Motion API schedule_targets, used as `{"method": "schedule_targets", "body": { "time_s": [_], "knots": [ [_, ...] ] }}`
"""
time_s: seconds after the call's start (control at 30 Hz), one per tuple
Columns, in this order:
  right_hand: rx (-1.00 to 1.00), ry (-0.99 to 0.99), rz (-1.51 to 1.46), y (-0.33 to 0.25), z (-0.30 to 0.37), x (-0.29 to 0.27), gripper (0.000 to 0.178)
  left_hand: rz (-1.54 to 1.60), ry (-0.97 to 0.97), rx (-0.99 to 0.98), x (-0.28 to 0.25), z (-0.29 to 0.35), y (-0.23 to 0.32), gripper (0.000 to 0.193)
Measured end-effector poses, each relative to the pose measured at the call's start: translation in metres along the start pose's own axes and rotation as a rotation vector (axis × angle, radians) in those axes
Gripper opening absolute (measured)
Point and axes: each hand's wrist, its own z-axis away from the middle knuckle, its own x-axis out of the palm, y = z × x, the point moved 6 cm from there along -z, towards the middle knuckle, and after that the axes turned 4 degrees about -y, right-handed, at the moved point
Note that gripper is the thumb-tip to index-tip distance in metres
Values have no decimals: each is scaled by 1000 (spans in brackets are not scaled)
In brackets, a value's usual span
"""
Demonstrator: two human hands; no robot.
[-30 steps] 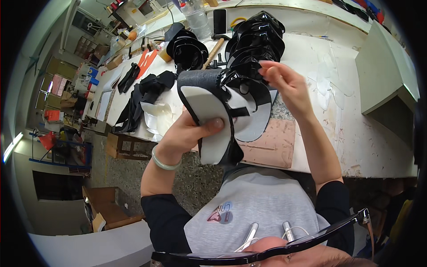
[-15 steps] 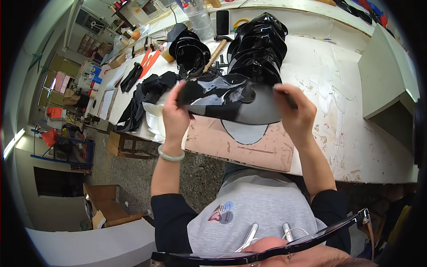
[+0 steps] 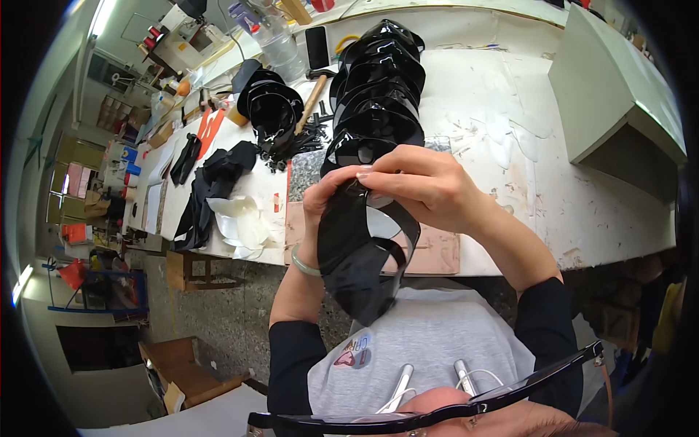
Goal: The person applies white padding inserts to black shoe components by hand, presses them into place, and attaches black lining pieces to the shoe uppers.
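Note:
A glossy black sheet piece (image 3: 348,251) hangs bent into a loop in front of my body, its ends brought together at the top. My left hand (image 3: 328,191) is closed on the left side of that join. From the right, my right hand (image 3: 429,188) pinches the same spot with thumb and fingers. Just beyond my hands stands a long row of nested glossy black curved pieces (image 3: 380,91). Through the loop shows a pale grey flat piece (image 3: 383,223). A pinkish board (image 3: 437,255) lies beneath, partly covered by my hands and the loop.
Left of the row are a hammer (image 3: 312,103), small black parts (image 3: 304,138) and a second black stack (image 3: 271,102). Further left lie black fabric (image 3: 218,175) and white curved pieces (image 3: 240,226). Behind stand a phone (image 3: 317,48) and a clear bottle (image 3: 281,52). A pale cabinet (image 3: 608,84) is at right.
The black piece was stretched out sideways between my two hands. Now it is curled into a loop, and my hands have come together at its joined ends.

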Motion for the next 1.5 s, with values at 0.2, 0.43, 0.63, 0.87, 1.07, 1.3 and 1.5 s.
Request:
{"method": "schedule_targets", "body": {
  "time_s": [0.2, 0.43, 0.63, 0.87, 1.07, 1.3, 1.5],
  "knots": [
    [20, -146, -76, 2, 1, 0, 20, 205, -211, -312, 6, 6, -20, 32],
    [-305, 12, 220, -24, -16, -40, 22, 562, -21, -460, 3, 1, 3, 43],
    [-534, -116, 350, -54, -26, -63, 19, 1057, -240, -552, 47, -30, 56, 43],
    [543, 44, -358, 2, 36, -85, 25, 953, -160, -338, 66, -31, 15, 32],
    [646, 107, -103, 13, 76, -70, 15, 1025, -218, -417, 96, -2, -34, 29],
    [764, 17, -328, 30, 107, -54, 11, 1136, -148, -625, 112, 20, -47, 28],
    [855, 40, -398, 30, 108, -55, 11, 1041, -65, -590, 112, 28, -59, 31]
  ]
}}
